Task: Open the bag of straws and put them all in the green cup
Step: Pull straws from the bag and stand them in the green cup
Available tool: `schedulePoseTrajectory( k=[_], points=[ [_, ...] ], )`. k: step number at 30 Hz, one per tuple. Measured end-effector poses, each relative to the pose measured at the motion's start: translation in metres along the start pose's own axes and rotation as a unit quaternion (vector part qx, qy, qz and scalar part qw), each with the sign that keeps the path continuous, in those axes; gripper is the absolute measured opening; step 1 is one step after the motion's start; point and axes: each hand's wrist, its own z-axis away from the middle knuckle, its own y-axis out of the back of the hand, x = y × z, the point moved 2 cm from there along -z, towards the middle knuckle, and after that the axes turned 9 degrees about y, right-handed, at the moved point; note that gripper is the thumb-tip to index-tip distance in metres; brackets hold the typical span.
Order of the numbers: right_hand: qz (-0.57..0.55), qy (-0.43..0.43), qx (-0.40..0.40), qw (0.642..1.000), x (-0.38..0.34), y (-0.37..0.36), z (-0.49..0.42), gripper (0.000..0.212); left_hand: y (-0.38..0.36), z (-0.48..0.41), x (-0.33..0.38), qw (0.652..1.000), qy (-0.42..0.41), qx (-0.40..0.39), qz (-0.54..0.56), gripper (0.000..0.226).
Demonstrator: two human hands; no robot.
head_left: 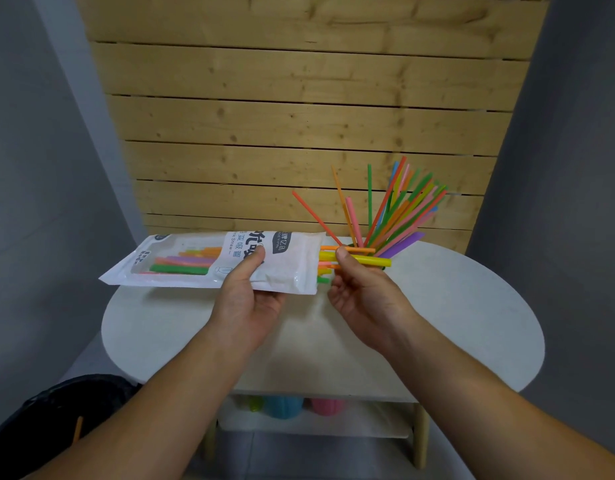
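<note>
The bag [292, 268] lies level in the air above the near left part of the table [472, 306], its open mouth to the right. The left hand [245, 299] grips it near that mouth, thumb pressed on the printed top face and fingers curled underneath, out of sight. Green, purple and orange straws [179, 270] show through its clear window at the left end.

A yellow straw [372, 260] sticks out of the mouth to the right. The right hand [361, 289] pinches it, thumb tip on top; the other fingers curl loosely below.

Just beyond this hand, a fan of coloured straws [399, 209] leans up and to the right out of the green cup, which the hand almost wholly hides.

A wooden slat wall [299, 116] stands behind the table.
</note>
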Motion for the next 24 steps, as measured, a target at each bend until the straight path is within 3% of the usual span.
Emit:
schedulePoseTrajectory(
  k=[3, 7, 8, 11, 15, 24],
  points=[
    [0.010, 0.018, 0.009, 1.000, 0.003, -0.004, -0.002, 0.025, 0.000, 0.000, -0.001, 1.000, 0.002, -0.006, -0.006, 0.026],
    [0.011, 0.054, 0.006, 0.998, 0.011, -0.013, -0.002, 0.071, -0.001, 0.000, -0.002, 1.000, 0.005, -0.009, -0.008, 0.028],
    [0.010, 0.061, 0.011, 0.998, 0.011, -0.015, -0.001, 0.070, -0.001, 0.000, -0.002, 1.000, 0.005, -0.010, -0.008, 0.028],
    [0.004, 0.073, 0.029, 0.997, 0.010, -0.013, -0.006, 0.030, -0.001, -0.001, -0.002, 1.000, 0.003, -0.008, -0.008, 0.029],
    [0.007, 0.088, 0.051, 0.995, 0.000, -0.011, -0.008, 0.004, 0.001, -0.002, 0.000, 1.000, 0.002, -0.001, -0.006, 0.031],
    [0.100, 0.115, 0.066, 0.986, -0.024, -0.001, -0.005, 0.018, 0.002, -0.001, 0.000, 1.000, 0.005, 0.003, -0.002, 0.034]
  ],
)
